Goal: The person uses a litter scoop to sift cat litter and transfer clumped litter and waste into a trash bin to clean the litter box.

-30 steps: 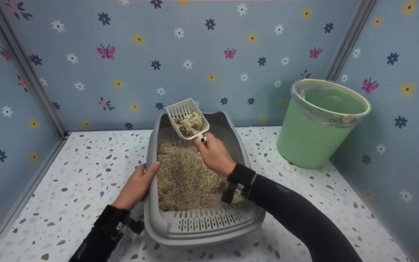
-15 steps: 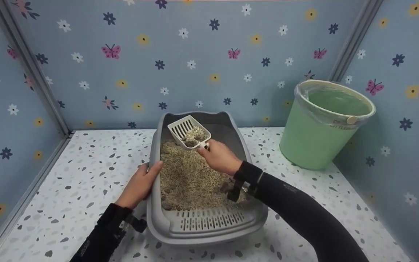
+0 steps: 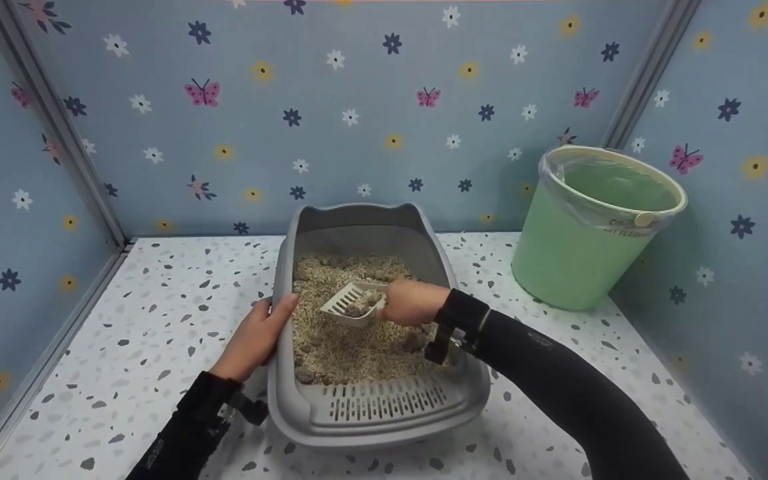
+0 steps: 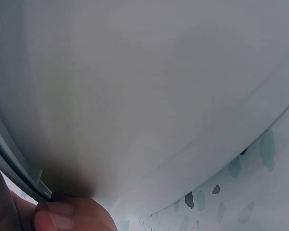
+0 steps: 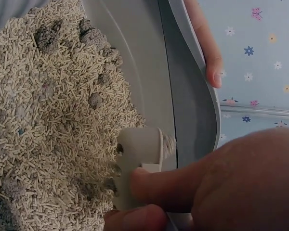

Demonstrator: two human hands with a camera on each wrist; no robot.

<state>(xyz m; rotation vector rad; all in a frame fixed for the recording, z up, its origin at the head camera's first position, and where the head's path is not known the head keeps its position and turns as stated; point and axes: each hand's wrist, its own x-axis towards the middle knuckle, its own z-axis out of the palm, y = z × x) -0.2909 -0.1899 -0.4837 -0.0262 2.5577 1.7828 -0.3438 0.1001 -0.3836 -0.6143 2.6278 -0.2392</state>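
Observation:
A grey litter box point(image 3: 280, 387) filled with pale pellet litter point(image 3: 341, 347) stands on the speckled floor. My right hand point(image 3: 403, 305) grips the handle of a white slotted scoop point(image 3: 349, 305), which lies low on the litter with its head pointing left and a little litter in it. In the right wrist view my fingers point(image 5: 183, 185) pinch the scoop handle point(image 5: 140, 156) beside the litter point(image 5: 48, 125) and grey clumps point(image 5: 94, 36). My left hand point(image 3: 259, 333) grips the box's left rim, thumb over the edge. The left wrist view shows only the box wall point(image 4: 144, 96) and my thumb point(image 4: 62, 217).
A green bucket point(image 3: 584, 240) lined with a clear bag stands at the back right, against the flowered walls. Blue patterned walls close in the left, back and right. Speckled floor point(image 3: 157, 320) lies on both sides of the box.
My right hand brought the scoop down from above the box's far end to the litter surface in the middle, turning it to point left. The left hand stayed on the rim.

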